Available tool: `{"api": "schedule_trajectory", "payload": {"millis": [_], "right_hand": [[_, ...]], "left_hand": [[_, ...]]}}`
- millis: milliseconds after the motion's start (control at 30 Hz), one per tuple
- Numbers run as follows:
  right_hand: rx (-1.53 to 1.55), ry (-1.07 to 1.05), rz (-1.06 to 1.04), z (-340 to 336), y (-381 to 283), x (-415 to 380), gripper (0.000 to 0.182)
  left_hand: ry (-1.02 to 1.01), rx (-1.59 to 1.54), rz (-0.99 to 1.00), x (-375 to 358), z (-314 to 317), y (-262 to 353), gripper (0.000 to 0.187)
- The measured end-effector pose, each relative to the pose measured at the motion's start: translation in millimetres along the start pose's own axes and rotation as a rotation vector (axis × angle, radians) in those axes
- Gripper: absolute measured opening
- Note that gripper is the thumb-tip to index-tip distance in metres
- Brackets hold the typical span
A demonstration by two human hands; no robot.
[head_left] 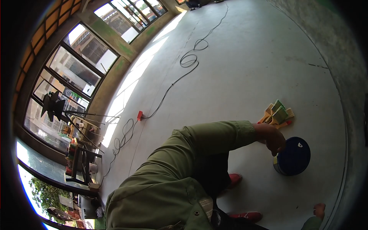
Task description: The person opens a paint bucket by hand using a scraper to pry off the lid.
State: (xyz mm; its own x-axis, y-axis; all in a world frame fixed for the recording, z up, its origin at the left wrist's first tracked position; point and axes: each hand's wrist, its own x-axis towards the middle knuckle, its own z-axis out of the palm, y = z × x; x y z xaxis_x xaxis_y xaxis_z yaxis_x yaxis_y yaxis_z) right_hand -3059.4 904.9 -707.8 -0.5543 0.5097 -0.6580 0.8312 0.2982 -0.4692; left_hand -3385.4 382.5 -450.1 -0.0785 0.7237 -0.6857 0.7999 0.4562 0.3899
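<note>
The paint can point(293, 156) stands on the grey floor point(237, 76), its blue lid on; we see little of its side. Our left hand point(273, 138) rests curled on its rim, but we cannot tell how firmly it holds. Our right hand point(319, 211) is half cut off, its grip unclear. Brushes point(277, 114) lie just beyond the can.

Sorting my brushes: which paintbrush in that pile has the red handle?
The paintbrush at the pile's edge nearest the blue can; the others have pale wooden handles.
</note>
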Motion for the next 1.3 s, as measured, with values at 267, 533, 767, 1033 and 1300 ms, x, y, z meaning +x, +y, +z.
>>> {"api": "schedule_trajectory", "payload": {"millis": [267, 533, 767, 1033, 1300], "right_hand": [[0.013, -0.001, 0.096, 0, -14, 0, 0.015], [0.029, 0.029, 0.073, 2, -12, -3, 0.017], [0.028, 0.005, 0.079, 1, -16, -3, 0.017], [0.024, 0.002, 0.084, 0, -6, 2, 0.021], [0.105, -0.028, 0.05, -2, 1, 1, 0.019]], "left_hand": [[-0.001, 0.046, 0.034, -4, -3, 4, 0.043], [0.025, 0.077, 0.069, 2, 1, 2, 0.037], [-0.034, 0.049, 0.022, 1, -1, 3, 0.037], [0.001, 0.031, 0.008, -1, 0, 3, 0.038], [0.011, 0.04, 0.039, -5, -1, 5, 0.038]]}}
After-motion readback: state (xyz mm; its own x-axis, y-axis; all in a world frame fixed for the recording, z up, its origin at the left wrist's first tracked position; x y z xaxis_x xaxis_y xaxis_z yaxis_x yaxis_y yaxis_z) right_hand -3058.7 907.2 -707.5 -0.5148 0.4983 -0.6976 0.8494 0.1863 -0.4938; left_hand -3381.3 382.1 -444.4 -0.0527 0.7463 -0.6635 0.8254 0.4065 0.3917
